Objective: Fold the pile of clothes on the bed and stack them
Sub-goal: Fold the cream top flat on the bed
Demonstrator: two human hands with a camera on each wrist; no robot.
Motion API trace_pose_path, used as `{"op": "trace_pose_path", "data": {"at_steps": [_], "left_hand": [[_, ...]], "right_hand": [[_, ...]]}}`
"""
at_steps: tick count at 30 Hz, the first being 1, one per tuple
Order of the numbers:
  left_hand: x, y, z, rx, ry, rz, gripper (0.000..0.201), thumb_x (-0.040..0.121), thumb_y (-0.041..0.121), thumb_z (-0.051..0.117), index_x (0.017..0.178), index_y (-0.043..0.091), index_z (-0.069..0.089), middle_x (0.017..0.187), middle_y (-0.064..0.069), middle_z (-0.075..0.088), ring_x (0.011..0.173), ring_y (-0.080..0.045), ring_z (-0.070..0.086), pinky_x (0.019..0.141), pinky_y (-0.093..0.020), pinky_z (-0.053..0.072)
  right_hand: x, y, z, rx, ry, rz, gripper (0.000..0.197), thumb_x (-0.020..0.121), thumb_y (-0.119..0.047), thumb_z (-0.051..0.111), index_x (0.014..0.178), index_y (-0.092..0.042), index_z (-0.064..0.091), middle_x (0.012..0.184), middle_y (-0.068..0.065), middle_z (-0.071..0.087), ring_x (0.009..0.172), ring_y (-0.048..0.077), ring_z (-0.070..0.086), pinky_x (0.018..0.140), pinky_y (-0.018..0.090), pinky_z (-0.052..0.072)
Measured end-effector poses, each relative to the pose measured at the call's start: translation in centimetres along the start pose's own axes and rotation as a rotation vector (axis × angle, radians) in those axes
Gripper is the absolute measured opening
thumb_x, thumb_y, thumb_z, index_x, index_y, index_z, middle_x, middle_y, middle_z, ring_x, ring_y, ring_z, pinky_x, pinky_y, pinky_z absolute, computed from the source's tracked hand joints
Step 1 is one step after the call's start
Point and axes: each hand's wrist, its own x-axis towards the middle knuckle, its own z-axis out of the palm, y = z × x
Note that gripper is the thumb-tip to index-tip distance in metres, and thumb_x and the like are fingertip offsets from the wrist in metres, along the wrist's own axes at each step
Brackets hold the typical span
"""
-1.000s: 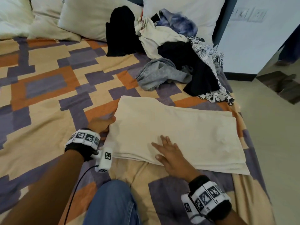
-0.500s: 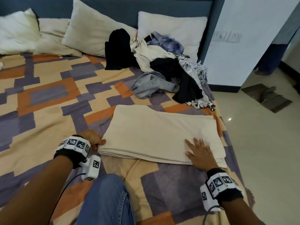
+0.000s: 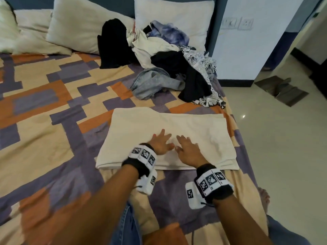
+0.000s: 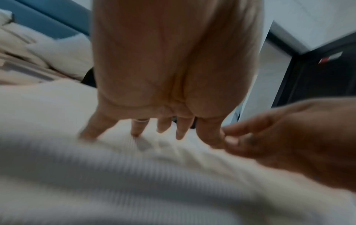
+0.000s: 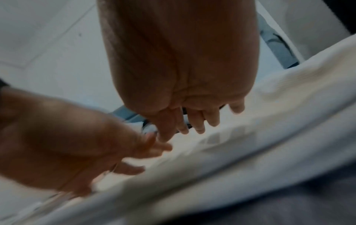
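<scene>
A cream folded cloth (image 3: 168, 138) lies flat near the bed's (image 3: 44, 138) right edge, toward its near end, its long side running across. Both hands rest palm down on the cloth's near half, side by side, thumbs almost touching. The left hand (image 3: 160, 143) has its grip wide, fingers spread and straight on the fabric; the right hand (image 3: 188, 150) likewise, grip wide, fingers splayed flat. The left wrist view shows the left fingers (image 4: 138, 129) pressing into the ribbed fabric; the right wrist view is blurred but shows straight fingers (image 5: 212, 118) over the cloth.

The pile of unfolded clothes (image 3: 168, 64) sits toward the bed's far right corner, well apart from the cloth, leaning against 2 of the pillows (image 3: 74, 23) at the head end.
</scene>
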Motion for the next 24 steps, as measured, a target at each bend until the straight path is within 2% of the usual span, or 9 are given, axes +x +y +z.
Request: {"op": "trace_pose_path", "data": {"at_steps": [5,11,13,14,15,17,18,20,24], "left_hand": [[2.3,-1.7,7.8,0.05,0.107,-0.125,0.093,0.079,0.084,0.033,0.147,0.047,-0.019,0.151,0.018,-0.038,0.143,-0.021,-0.032,0.104,-0.073,-0.011],[1.8,-1.1,7.2,0.053,0.102,-0.136,0.098,0.077,0.086,0.035,0.149,0.045,-0.017,0.152,0.018,-0.035,0.143,-0.022,-0.032,0.104,-0.071,-0.014],[1.3,-1.1,4.5,-0.13,0.109,-0.078,0.085,0.086,0.068,0.051,0.154,0.035,0.013,0.162,0.011,0.001,0.15,-0.023,-0.001,0.114,-0.06,0.007],[0.9,-1.4,2.7,-0.396,0.165,-0.04,0.066,0.09,0.049,0.06,0.147,0.022,0.039,0.154,0.0,0.033,0.142,-0.022,0.032,0.111,-0.045,0.03],[0.4,-2.1,0.8,-0.717,0.24,-0.019,0.042,0.093,0.028,0.064,0.129,0.008,0.058,0.129,-0.012,0.059,0.115,-0.02,0.061,0.089,-0.029,0.049],[-0.2,-5.1,-2.6,-1.073,0.447,-0.094,0.01,0.093,0.003,0.06,0.101,0.001,0.065,0.094,-0.016,0.065,0.075,-0.021,0.069,0.053,-0.017,0.049],[-0.6,-7.1,-4.1,-1.012,0.566,-0.161,0.01,0.093,0.004,0.06,0.101,0.004,0.065,0.097,-0.017,0.065,0.082,-0.025,0.067,0.058,-0.017,0.05],[-0.5,-12.2,-5.3,-0.677,0.644,-0.335,0.04,0.09,0.019,0.066,0.128,0.01,0.057,0.122,-0.012,0.062,0.108,-0.032,0.061,0.083,-0.033,0.053],[-0.7,-19.4,-3.7,-0.412,0.502,-0.41,0.088,0.081,0.04,0.075,0.152,0.029,0.024,0.132,-0.003,0.054,0.103,-0.033,0.061,0.072,-0.036,0.048]], "right_hand": [[-3.3,11.6,-2.0,-0.301,-0.086,0.105,0.078,0.09,-0.071,0.015,0.154,-0.034,-0.012,0.157,-0.014,-0.025,0.148,0.012,-0.02,0.117,0.052,-0.01],[-4.6,8.1,-2.4,-0.217,-0.011,0.222,0.07,0.1,-0.059,0.027,0.157,-0.028,-0.001,0.164,-0.003,-0.016,0.149,0.024,-0.021,0.111,0.065,-0.011],[-3.7,4.7,-2.4,-0.061,0.136,0.104,0.071,0.102,-0.051,0.033,0.157,-0.017,0.005,0.165,0.005,-0.003,0.151,0.027,-0.012,0.117,0.055,-0.004],[-3.0,3.2,-2.1,0.051,0.196,0.02,0.07,0.102,-0.046,0.036,0.157,-0.012,0.008,0.165,0.008,0.003,0.152,0.027,-0.006,0.119,0.048,0.002],[-2.3,1.6,-1.7,0.15,0.231,-0.058,0.069,0.103,-0.04,0.04,0.156,-0.007,0.01,0.164,0.011,0.008,0.152,0.027,0.0,0.119,0.041,0.008],[-0.4,-1.2,-0.8,0.237,0.259,-0.144,0.068,0.103,-0.034,0.043,0.155,-0.002,0.012,0.163,0.014,0.013,0.152,0.026,0.006,0.116,0.034,0.015],[0.9,-2.6,-0.4,0.241,0.259,-0.165,0.068,0.104,-0.034,0.043,0.155,-0.002,0.012,0.163,0.015,0.013,0.152,0.027,0.006,0.116,0.033,0.016],[3.4,-4.4,0.4,0.191,0.209,-0.175,0.074,0.102,-0.039,0.043,0.156,-0.004,0.007,0.164,0.014,0.007,0.152,0.03,0.0,0.118,0.038,0.013],[7.3,-3.9,3.2,-0.18,-0.056,-0.038,0.091,0.092,-0.07,0.037,0.156,-0.026,-0.01,0.163,0.003,-0.02,0.149,0.032,-0.02,0.119,0.054,-0.002]]}}
